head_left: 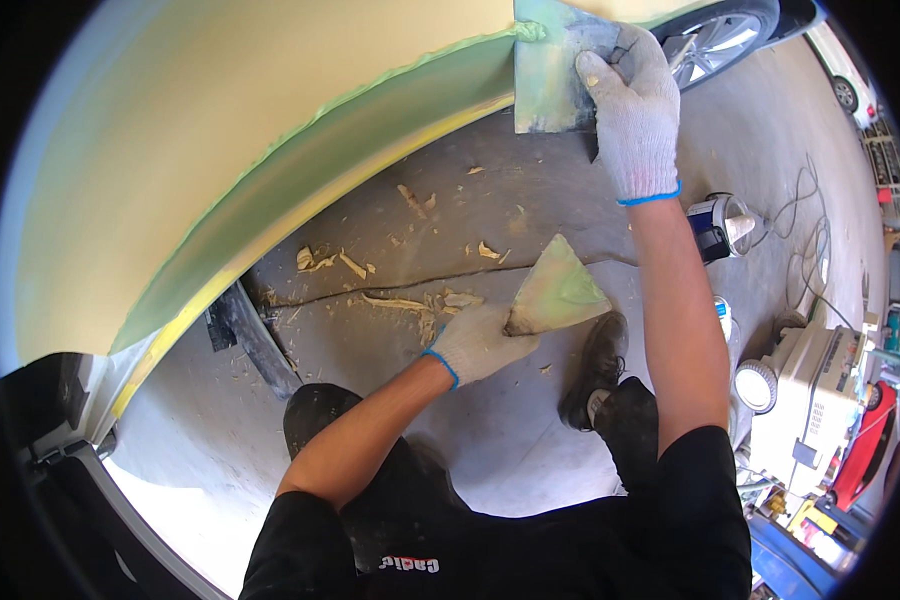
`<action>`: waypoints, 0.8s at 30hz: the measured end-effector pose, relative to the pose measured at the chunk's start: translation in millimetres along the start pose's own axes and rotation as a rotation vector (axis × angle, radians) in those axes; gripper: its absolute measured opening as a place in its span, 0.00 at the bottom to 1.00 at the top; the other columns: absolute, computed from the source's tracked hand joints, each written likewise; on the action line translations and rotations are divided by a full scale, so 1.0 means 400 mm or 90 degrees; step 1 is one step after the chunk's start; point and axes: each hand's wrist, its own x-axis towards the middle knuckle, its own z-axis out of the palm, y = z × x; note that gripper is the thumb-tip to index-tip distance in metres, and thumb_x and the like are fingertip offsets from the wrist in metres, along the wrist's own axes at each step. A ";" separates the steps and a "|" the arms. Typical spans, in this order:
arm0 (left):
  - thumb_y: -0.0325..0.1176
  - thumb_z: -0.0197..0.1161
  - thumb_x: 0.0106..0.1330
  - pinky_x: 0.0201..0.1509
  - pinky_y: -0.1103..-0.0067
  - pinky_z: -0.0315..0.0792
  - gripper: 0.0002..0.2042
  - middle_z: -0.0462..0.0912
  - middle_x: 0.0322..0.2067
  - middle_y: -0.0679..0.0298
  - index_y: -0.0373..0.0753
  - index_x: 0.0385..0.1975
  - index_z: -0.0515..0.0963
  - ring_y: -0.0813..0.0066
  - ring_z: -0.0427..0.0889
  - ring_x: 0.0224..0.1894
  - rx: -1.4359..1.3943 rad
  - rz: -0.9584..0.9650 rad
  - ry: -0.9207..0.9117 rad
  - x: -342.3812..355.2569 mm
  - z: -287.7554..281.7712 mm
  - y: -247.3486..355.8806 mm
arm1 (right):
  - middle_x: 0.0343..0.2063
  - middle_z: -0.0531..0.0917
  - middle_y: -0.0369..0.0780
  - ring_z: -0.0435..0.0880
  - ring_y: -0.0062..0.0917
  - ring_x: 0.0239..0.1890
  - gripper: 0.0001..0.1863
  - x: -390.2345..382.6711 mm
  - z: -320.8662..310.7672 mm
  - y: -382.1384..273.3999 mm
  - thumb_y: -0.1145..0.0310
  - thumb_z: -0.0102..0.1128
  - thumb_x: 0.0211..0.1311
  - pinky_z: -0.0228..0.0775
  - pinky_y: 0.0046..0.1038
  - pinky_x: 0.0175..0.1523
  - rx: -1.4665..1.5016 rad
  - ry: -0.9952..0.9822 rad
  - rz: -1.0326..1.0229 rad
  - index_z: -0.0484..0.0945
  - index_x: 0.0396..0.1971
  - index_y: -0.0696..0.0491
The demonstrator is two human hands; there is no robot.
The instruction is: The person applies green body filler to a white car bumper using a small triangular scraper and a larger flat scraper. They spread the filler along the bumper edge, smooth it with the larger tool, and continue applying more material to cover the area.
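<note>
My right hand, in a white knit glove with a blue cuff, grips a flat, square-edged filler spreader smeared pale green and grey. The spreader lies at the end of a thick ridge of green body filler along the car's lower side panel. Lower down, my gloved left hand is closed on the dark corner of a triangular filler plate. Soft green filler coats its upper face. This plate is held over the floor, apart from the car. My left fingers are partly hidden under it.
A car wheel is beyond my right hand. Torn masking scraps and a dark cable lie on the concrete floor. A dark curved trim piece is at left. An open can and a wheeled machine stand at right.
</note>
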 end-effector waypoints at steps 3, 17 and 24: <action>0.52 0.66 0.61 0.45 0.61 0.76 0.24 0.85 0.30 0.42 0.32 0.37 0.85 0.47 0.86 0.39 -0.064 0.027 0.024 -0.009 0.008 -0.023 | 0.44 0.85 0.39 0.83 0.19 0.46 0.16 -0.040 0.071 -0.044 0.79 0.62 0.69 0.76 0.23 0.53 0.075 0.007 0.015 0.76 0.55 0.63; 0.49 0.64 0.61 0.47 0.59 0.77 0.21 0.88 0.35 0.44 0.34 0.39 0.86 0.45 0.87 0.40 -0.040 0.099 0.044 -0.068 0.032 -0.086 | 0.42 0.84 0.38 0.81 0.15 0.41 0.14 -0.254 0.332 -0.287 0.78 0.62 0.70 0.76 0.21 0.48 0.041 -0.001 0.040 0.78 0.53 0.63; 0.47 0.65 0.57 0.48 0.57 0.79 0.19 0.89 0.39 0.45 0.36 0.36 0.88 0.44 0.87 0.43 -0.223 0.308 0.271 -0.006 0.164 -0.196 | 0.41 0.84 0.37 0.80 0.15 0.41 0.15 -0.365 0.479 -0.372 0.80 0.62 0.68 0.76 0.20 0.48 0.134 -0.026 0.069 0.78 0.53 0.63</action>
